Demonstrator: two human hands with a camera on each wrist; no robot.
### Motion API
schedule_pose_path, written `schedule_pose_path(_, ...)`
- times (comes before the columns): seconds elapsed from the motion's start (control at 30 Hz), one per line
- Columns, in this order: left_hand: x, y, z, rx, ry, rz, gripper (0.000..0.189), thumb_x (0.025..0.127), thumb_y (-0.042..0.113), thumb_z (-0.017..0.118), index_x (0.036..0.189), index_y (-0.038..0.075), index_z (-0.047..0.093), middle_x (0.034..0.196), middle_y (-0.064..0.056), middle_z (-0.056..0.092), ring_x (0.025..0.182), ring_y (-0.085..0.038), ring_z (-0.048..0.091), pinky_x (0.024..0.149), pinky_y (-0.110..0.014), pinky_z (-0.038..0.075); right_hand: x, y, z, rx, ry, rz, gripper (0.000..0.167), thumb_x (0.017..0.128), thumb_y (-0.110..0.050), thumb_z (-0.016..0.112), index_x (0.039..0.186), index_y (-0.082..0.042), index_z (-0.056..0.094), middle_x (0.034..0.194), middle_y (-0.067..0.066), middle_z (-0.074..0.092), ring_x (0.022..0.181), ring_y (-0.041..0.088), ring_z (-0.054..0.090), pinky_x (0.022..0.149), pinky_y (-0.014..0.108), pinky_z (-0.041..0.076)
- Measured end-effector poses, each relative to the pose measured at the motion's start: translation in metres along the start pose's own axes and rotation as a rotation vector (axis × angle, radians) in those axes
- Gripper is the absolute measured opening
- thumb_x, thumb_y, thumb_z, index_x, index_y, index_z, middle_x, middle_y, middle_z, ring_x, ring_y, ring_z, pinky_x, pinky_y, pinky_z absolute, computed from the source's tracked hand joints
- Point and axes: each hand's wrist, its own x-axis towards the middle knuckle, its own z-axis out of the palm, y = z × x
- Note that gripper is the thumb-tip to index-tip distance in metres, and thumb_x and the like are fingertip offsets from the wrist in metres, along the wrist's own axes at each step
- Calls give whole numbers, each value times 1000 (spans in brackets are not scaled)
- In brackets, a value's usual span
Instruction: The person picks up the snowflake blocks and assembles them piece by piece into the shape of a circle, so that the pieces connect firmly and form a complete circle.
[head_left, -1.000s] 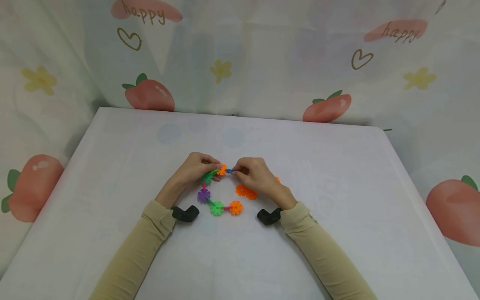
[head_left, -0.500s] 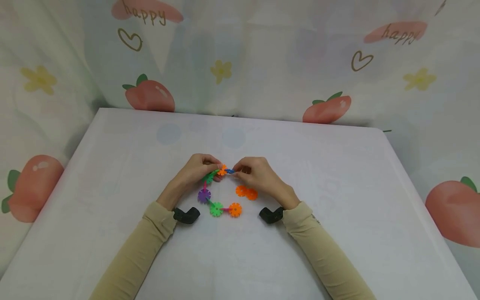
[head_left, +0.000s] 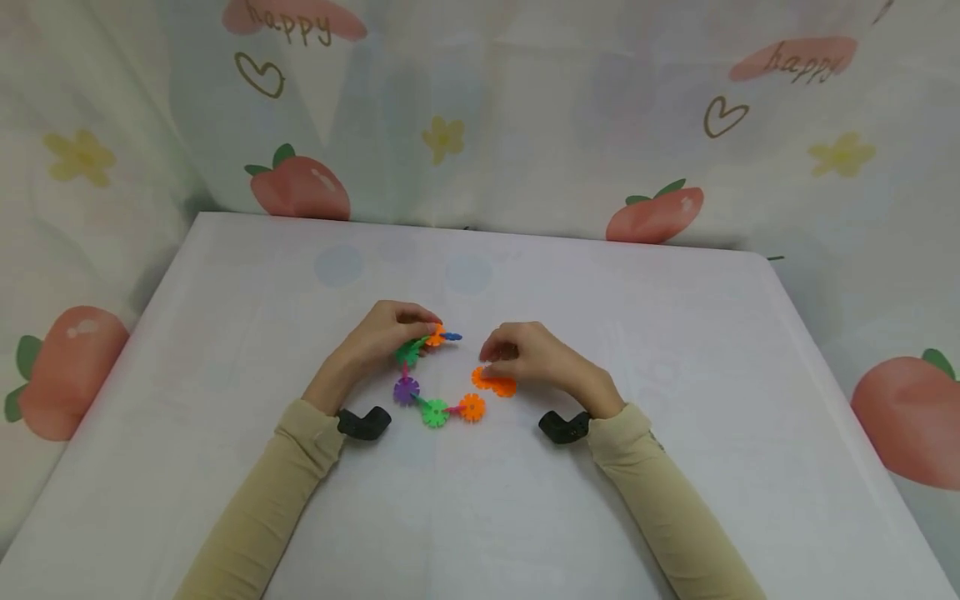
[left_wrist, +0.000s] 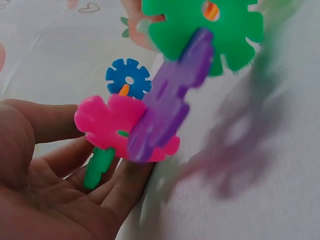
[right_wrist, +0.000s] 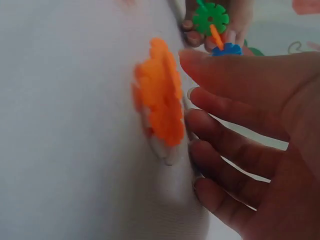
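Observation:
My left hand [head_left: 386, 333] grips one end of a chain of interlocking snowflake discs, its fingers about the orange disc [head_left: 436, 336] and green pieces. At that end a blue disc [head_left: 452, 337] sticks out. The chain bends through a purple disc [head_left: 407, 391] and a light green disc [head_left: 434, 412] to another orange disc [head_left: 472, 407]. In the left wrist view a pink disc [left_wrist: 110, 120] joins the purple one. My right hand [head_left: 543, 354] hovers beside loose orange discs [head_left: 504, 387], thumb and fingers apart; the right wrist view shows a gap between the fingertips and these discs [right_wrist: 162, 95].
A white cloth covers the table [head_left: 480, 517]. Black wrist-worn devices sit at both cuffs, the left one [head_left: 365, 423] close to the chain. Behind the table hangs a printed curtain [head_left: 525, 125].
My right hand has let go of the blue disc and moved right and nearer to me, over the loose orange discs. The left hand has shifted slightly left, still holding the chain.

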Motion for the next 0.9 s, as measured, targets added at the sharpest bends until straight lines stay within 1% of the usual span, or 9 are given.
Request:
schedule_pose_path(0.07,-3,0,-2,20,30,-8,27,101,20,64,123,7,73,125,-10,70,110,-22,61,98,-33,50,0,-1,3,-25,-16,-14,23,86,-21,84,104,-11,76,99,-1,69,93,15,60,85,30,52)
schedule_pose_path(0.13,-5,0,-4,22,60,-24,27,100,21,65,122,7,74,123,-11,71,111,-23,62,98,-35,50,-1,-3,5,-59,-18,-37,25,84,-19,85,104,-9,75,99,1,67,92,17,58,85,31,51)
schedule_pose_path(0.2,-6,0,-4,25,84,-38,28,100,23,67,121,6,74,122,-11,72,109,-23,63,96,-34,51,-1,-5,7,-83,-17,-42,25,83,-16,85,103,-6,73,98,3,66,91,18,57,84,31,51)
schedule_pose_path(0.3,-8,-2,-3,19,103,-52,29,99,23,69,120,4,74,118,-12,73,102,-20,64,91,-29,52,-2,-4,9,-75,-11,-19,25,84,-13,84,101,-5,69,97,5,66,89,19,58,83,31,51)
schedule_pose_path(0.4,-9,-3,0,19,97,-62,30,98,24,71,119,2,73,112,-12,75,95,-18,65,85,-26,52,-3,0,10,-13,19,29,23,86,-14,83,101,-8,66,93,3,66,86,17,59,81,30,52)
schedule_pose_path(0.5,-10,-3,4,18,86,-69,29,98,23,70,119,3,73,110,-11,76,93,-19,67,83,-26,54,-2,5,10,52,96,36,17,90,-12,79,101,-10,66,91,2,67,84,16,61,79,30,53)
schedule_pose_path(0.67,-9,-2,10,18,60,-50,28,100,23,67,121,5,73,116,-10,75,99,-18,67,88,-27,54,1,12,9,117,234,44,10,93,-6,72,102,-10,70,93,4,70,86,18,65,79,30,55)
schedule_pose_path(0.8,-9,0,13,35,56,-52,29,100,28,68,119,8,75,110,-7,74,95,-19,60,84,-27,50,5,15,8,239,265,69,12,95,-8,72,107,-7,72,96,8,73,84,19,69,75,28,56)
schedule_pose_path(0.9,-8,1,14,51,59,-55,29,100,31,68,118,9,76,107,-6,73,93,-20,56,81,-28,48,9,17,9,349,252,83,15,97,-8,70,111,-5,73,96,10,75,80,22,72,73,27,57)
